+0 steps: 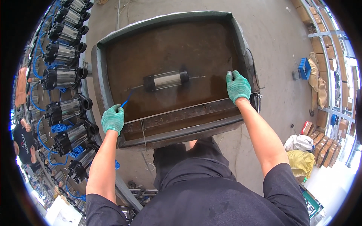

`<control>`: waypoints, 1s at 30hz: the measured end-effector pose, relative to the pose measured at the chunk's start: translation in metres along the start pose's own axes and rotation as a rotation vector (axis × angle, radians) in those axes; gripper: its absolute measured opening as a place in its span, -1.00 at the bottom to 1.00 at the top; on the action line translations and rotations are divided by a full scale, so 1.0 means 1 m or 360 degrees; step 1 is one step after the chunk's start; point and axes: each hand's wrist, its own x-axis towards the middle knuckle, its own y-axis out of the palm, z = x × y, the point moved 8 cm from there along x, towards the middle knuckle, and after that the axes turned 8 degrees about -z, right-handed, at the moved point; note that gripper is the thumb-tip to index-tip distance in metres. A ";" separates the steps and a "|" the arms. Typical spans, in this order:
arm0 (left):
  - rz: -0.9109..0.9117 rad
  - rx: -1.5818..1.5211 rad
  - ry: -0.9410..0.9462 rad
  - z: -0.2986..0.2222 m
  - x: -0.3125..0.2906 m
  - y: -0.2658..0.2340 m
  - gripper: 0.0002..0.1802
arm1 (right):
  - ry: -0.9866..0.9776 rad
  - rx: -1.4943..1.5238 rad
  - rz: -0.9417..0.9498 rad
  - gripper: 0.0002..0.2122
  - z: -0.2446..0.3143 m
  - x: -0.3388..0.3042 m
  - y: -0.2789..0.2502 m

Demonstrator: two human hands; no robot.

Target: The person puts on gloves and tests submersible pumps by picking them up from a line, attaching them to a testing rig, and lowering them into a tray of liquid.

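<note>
A large green-grey metal tank (102, 71) of brownish water is in front of me. In it lies a cylindrical pump motor (167, 80), with a shiny steel body and black ends; it looks submerged. Thin rod-like pieces stick out at both ends. From its left end a blue cable (127, 101) runs to my left hand (112, 119), green-gloved and closed on it at the near left of the tank. My right hand (238, 87), also gloved in green, is over the tank's near right corner. Its fingers are bent; whatever they may hold is hidden.
Several similar pumps (62, 78) with blue cables stand in a row at the left. A black cable (255, 71) hangs over the tank's right wall. Shelves with cartons (327, 71), a blue bin (304, 68) and a yellow sack (300, 162) are at the right. Another person (25, 143) is at far left.
</note>
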 end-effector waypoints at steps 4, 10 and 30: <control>-0.0004 -0.0003 0.0001 0.002 0.001 0.001 -0.67 | -0.0006 0.0017 -0.0014 -0.61 0.001 -0.001 -0.001; -0.0010 0.0012 -0.0013 0.000 0.000 -0.001 -0.66 | 0.0017 -0.0001 -0.0002 -0.61 0.000 -0.001 -0.001; 0.0062 0.0006 -0.0011 0.001 0.000 -0.001 -0.66 | 0.0004 -0.0036 -0.0020 -0.60 0.003 -0.003 -0.002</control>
